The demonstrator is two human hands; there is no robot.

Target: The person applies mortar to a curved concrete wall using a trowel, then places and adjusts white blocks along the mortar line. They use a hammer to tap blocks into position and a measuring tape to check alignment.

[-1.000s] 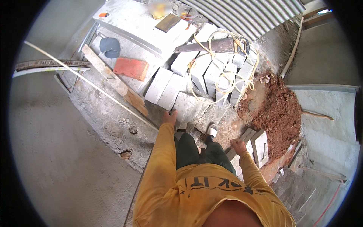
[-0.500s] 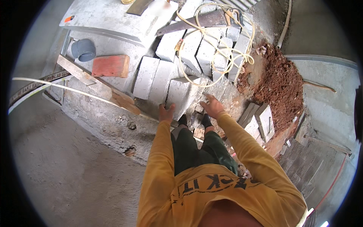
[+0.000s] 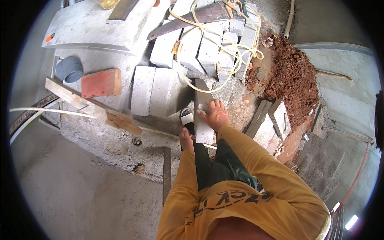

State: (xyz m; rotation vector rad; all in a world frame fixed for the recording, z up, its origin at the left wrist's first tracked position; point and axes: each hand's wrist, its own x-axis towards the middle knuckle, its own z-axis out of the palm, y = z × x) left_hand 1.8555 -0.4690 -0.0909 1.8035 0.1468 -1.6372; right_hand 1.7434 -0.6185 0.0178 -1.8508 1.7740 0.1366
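Note:
A pale grey building block [image 3: 205, 130] is upended between my hands, in front of my legs. My right hand [image 3: 217, 115] grips its right side, thumb across the face and fingers over the far edge. My left hand [image 3: 186, 139] is closed at the block's near left edge; its fingertips are hidden. Beyond my left hand, two similar blocks, a left one [image 3: 142, 90] and a right one [image 3: 163, 92], lie side by side. One sandalled foot [image 3: 187, 117] shows left of the held block.
A handsaw [image 3: 188, 20] and a coiled cream hose [image 3: 240, 60] lie over more blocks. Left are a red brick [image 3: 100, 83], a grey pipe piece [image 3: 69, 69] and a wooden plank [image 3: 92, 106]. Reddish soil [image 3: 294, 80] and wood offcuts [image 3: 272, 120] lie right. A dark bar [image 3: 167, 172] lies beside my left forearm.
The block has come away from beside the other two, moving right and toward me, and has been upended. My right hand, formerly free, is now on it. My left hand has moved nearer to me.

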